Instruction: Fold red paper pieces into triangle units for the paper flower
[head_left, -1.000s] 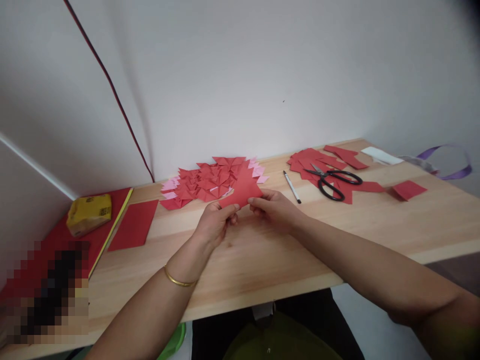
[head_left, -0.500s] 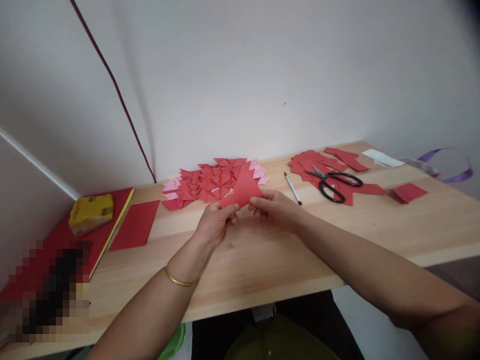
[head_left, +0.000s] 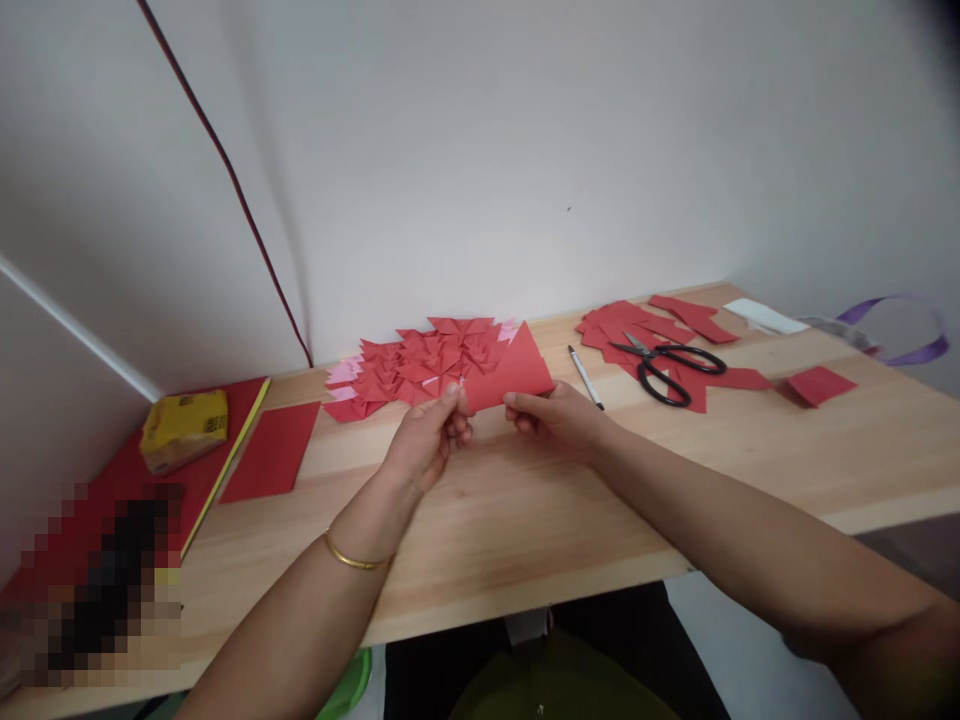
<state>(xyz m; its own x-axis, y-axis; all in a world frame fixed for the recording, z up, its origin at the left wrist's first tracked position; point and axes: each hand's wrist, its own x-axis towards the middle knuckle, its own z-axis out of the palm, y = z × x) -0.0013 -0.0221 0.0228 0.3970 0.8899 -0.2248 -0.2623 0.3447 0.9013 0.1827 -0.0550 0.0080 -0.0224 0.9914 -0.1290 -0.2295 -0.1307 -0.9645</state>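
Note:
Between my two hands a folded piece of red paper (head_left: 519, 368) is held above the table, one pointed corner upward. My left hand (head_left: 429, 432) is closed, its thumb and fingers pinching the paper's left end. At the lower right edge, my right hand (head_left: 559, 420) grips the paper with the thumb on the near side; its other fingers are partly hidden. Just behind the paper lies a heap of folded red paper pieces (head_left: 405, 360), with pink folded pieces (head_left: 345, 371) at its ends.
Right of my hands lie a marker pen (head_left: 586, 378), black-handled scissors (head_left: 664, 372) and cut red paper pieces (head_left: 619, 325). On the left are a red sheet (head_left: 271, 452) and a yellow packet (head_left: 186, 428). A wall rises behind the wooden table (head_left: 525, 540).
The red paper has turned and shifted to the right, showing a wider face. My left hand has moved its hold to the paper's left end; my right hand stays at the lower right edge.

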